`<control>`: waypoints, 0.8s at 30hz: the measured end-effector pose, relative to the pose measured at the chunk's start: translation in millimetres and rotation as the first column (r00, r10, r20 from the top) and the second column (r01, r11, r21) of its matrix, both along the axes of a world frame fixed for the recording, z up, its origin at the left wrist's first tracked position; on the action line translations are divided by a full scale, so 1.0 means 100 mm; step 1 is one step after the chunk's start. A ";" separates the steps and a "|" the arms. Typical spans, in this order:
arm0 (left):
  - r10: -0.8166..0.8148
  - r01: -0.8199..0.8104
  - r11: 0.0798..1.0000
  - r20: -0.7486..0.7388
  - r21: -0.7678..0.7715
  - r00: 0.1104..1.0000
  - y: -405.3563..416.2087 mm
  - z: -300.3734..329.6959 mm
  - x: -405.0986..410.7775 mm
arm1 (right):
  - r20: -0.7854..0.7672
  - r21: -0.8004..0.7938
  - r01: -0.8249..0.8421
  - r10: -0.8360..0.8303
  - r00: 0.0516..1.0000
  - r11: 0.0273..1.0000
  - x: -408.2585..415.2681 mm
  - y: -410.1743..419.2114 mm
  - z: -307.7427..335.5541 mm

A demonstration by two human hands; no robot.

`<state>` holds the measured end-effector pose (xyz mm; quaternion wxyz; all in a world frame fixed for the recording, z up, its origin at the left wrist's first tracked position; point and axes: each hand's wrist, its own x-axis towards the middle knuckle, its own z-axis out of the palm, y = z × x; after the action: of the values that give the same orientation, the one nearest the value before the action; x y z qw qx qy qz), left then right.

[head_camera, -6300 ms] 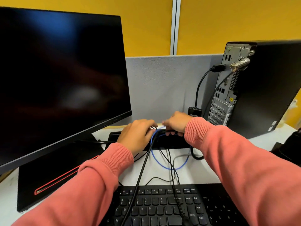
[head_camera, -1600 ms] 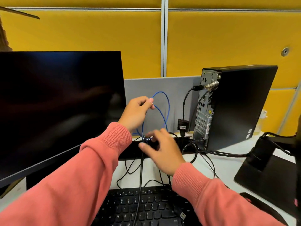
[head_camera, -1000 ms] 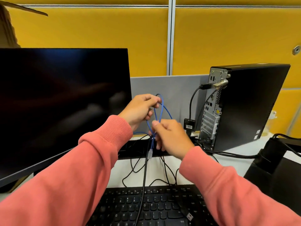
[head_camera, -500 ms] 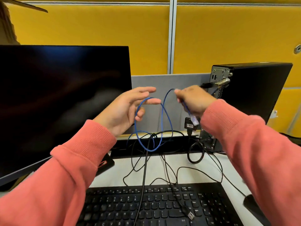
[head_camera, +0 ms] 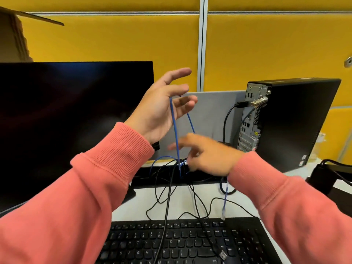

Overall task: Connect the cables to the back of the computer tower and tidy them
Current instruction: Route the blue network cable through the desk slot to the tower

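Head view: left hand point(head_camera: 162, 109) is raised, fingers straight, blue cable point(head_camera: 175, 130) draped over them. Right hand point(head_camera: 207, 155) is below it, blurred, grip unclear; the cable's plug point(head_camera: 223, 214) dangles beneath. Tower point(head_camera: 293, 121) stands right of both hands.

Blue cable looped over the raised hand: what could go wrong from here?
1. The blue cable only drapes over the left hand's straight fingers, with no grip, so it may slip off.
2. It runs into the black cables and could snag there.
3. Its dangling plug may catch the keyboard.
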<state>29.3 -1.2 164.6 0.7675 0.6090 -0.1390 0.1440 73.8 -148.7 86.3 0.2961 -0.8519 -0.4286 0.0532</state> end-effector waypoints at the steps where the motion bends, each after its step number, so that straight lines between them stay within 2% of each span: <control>1: -0.027 0.027 0.999 0.004 -0.018 1.000 -0.04 0.03 0.02 | -0.028 -0.133 -0.069 0.066 0.997 0.989 -0.05 0.04 -0.07; 2: -0.044 0.044 0.999 0.013 -0.003 0.999 -0.08 0.06 0.04 | 0.034 -0.220 -0.079 0.088 0.996 0.972 -0.09 0.08 -0.17; 3: -0.050 0.049 0.998 0.023 0.037 0.998 -0.10 0.07 0.06 | 0.109 -0.235 -0.058 0.086 0.990 0.970 -0.10 0.10 -0.25; 6: -0.032 0.019 0.971 0.050 0.239 0.998 -0.09 0.03 0.10 | 0.177 -0.075 0.009 0.004 0.984 0.997 -0.14 0.07 -0.23; 8: -0.049 0.043 0.963 0.016 0.266 0.999 -0.04 -0.14 0.13 | 0.057 0.168 -0.003 -0.006 0.998 0.986 -0.17 0.01 -0.07; 11: -0.111 0.120 0.970 -0.053 0.214 0.992 0.01 -0.59 0.19 | -0.210 0.571 0.043 0.095 0.973 0.820 -0.16 -0.04 0.25; 13: -0.108 0.143 0.929 -0.121 0.340 0.987 0.03 -0.91 0.21 | -0.315 0.697 0.138 0.128 0.941 0.704 -0.10 -0.07 0.44; 15: -0.071 0.150 0.817 -0.161 0.556 0.984 0.07 -1.19 0.20 | -0.409 0.761 0.255 0.136 0.902 0.597 -0.05 -0.11 0.60; 17: -0.013 0.040 0.726 -0.045 0.687 0.999 0.11 -1.37 0.18 | -0.472 0.789 0.350 0.135 0.871 0.505 0.01 -0.14 0.72; 19: 0.102 -0.149 0.719 0.110 0.678 0.989 0.11 -1.40 0.14 | -0.506 0.809 0.406 0.151 0.849 0.425 0.10 -0.16 0.75; 21: 0.215 -0.306 0.749 0.222 0.588 0.951 0.09 -1.32 0.11 | -0.558 0.797 0.455 0.193 0.807 0.398 0.16 -0.19 0.68; 23: 0.279 -0.377 0.802 0.267 0.463 0.922 0.03 -1.12 0.06 | -0.606 0.751 0.475 0.194 0.771 0.459 0.20 -0.23 0.51; 24: 0.298 -0.384 0.838 0.264 0.389 0.917 -0.02 -0.97 0.03 | -0.606 0.721 0.451 0.162 0.779 0.526 0.19 -0.24 0.39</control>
<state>31.8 -3.2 67.2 0.5574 0.7621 -0.1302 0.3026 93.0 -172.7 125.4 0.7904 -0.5717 -0.2032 0.0848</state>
